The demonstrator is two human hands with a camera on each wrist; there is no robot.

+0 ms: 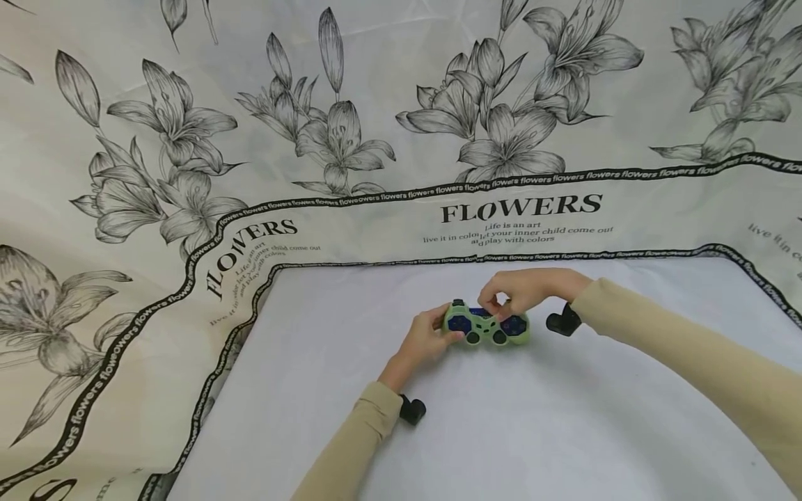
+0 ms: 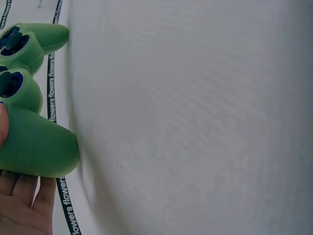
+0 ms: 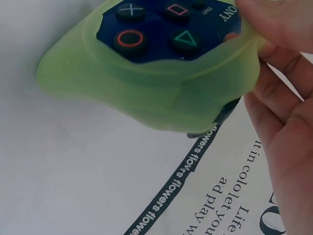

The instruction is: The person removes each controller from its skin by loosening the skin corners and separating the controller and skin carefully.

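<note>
A dark blue game controller [image 1: 459, 323] in a pale green, soft-looking cover [image 3: 146, 100] is held at the far part of the white surface. My left hand [image 1: 426, 337] grips its left handle, thumb on top and fingers underneath. My right hand [image 1: 516, 289] reaches over from the right and pinches the cover's far edge near the middle. In the right wrist view the thumb lies beside the SONY lettering, with the fingers behind the edge. The cross, circle, square and triangle buttons show through the cover's opening. Both thumbsticks point toward me.
The white cloth surface [image 1: 564, 417] spreads below both arms. Behind and to the left hangs a curtain [image 1: 376, 229] printed with lilies and the word FLOWERS. Black wrist cameras [image 1: 564, 320] sit on both beige-sleeved arms.
</note>
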